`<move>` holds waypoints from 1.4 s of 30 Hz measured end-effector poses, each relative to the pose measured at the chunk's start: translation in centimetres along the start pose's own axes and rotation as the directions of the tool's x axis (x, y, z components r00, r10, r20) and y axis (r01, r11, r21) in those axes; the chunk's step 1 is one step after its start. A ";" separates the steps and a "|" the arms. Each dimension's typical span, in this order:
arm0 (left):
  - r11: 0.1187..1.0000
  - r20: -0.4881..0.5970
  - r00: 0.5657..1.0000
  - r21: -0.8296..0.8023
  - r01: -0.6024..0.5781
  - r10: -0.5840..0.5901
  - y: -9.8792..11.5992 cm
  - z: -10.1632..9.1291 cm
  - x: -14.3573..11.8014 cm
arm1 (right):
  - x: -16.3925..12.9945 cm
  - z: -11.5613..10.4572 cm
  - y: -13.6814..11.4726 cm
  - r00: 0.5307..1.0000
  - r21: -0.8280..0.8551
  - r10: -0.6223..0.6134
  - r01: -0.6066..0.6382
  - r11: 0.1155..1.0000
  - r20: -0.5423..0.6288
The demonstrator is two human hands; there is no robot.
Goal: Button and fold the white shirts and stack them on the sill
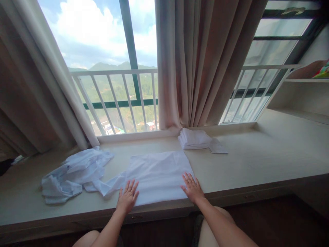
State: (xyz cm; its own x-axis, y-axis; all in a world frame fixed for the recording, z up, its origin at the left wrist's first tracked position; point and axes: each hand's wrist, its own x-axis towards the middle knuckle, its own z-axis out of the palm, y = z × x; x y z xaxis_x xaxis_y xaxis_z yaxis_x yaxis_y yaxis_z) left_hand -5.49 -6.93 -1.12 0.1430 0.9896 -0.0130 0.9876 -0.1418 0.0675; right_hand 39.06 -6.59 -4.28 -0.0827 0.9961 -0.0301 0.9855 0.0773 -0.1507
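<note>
White cloth is lying flat on desk, showing light creases. L hand is resting palm-down at its near L corner; R hand is resting likewise at its R edge. Fingers of both are lying flat, spaced apart. Crumpled heap is sitting to L, w/ strip running betw. it and cloth (can't tell if joined). Folded stack is sitting just beyond far R corner, nr. curtain.
</note>
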 end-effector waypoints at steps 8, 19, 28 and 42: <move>0.959 -0.272 0.958 -0.284 0.005 -0.086 -1.1 1.1 -7.3 | -0.3 -0.3 1.0 1.000 0.031 -0.028 0.028 0.999 0.003; -0.035 0.552 0.676 -0.786 0.617 -0.488 0.9 1.5 -10.8 | 0.4 -0.8 3.1 0.996 0.011 -0.085 0.084 0.996 0.035; -0.003 0.481 0.756 -0.845 0.535 -0.443 3.3 -2.0 -9.6 | 0.5 -0.7 4.0 0.995 0.038 -0.096 0.095 0.995 0.025; -0.262 0.480 0.786 -0.876 0.405 -0.390 9.2 -6.0 -8.6 | -4.1 -6.4 -19.1 0.808 0.478 -0.586 0.491 0.729 0.064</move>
State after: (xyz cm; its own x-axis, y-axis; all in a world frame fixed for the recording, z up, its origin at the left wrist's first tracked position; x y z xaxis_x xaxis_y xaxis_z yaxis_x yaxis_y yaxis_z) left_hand 2.00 -16.58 5.57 -0.2415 0.8221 -0.5155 -0.2579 0.4578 0.8508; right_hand 21.56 -11.92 5.02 -0.6541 0.7564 0.0006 0.6068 0.5252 -0.5966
